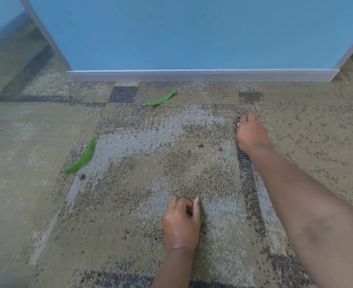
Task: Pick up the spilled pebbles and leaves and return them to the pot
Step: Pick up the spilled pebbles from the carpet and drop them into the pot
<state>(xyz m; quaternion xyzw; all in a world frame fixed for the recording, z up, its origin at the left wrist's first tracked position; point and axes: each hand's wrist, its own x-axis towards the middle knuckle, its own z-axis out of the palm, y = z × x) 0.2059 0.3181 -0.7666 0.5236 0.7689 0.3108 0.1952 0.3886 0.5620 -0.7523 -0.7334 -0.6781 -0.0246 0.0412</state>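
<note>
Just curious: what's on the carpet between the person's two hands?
In the head view, two small brown pebbles lie between the left hand and right hand; otherwise bare carpet.

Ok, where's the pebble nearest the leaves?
Head view, left side: the pebble lies on the carpet just below the near leaf's lower tip.

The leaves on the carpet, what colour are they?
Bright green, both leaves, seen in the head view.

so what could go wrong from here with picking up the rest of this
The pebbles are small and brown, close to the speckled carpet in colour, so one like the pebble by the near leaf could be missed. The left hand is curled as if holding something; reaching again may spill it. No pot is in view.
</note>
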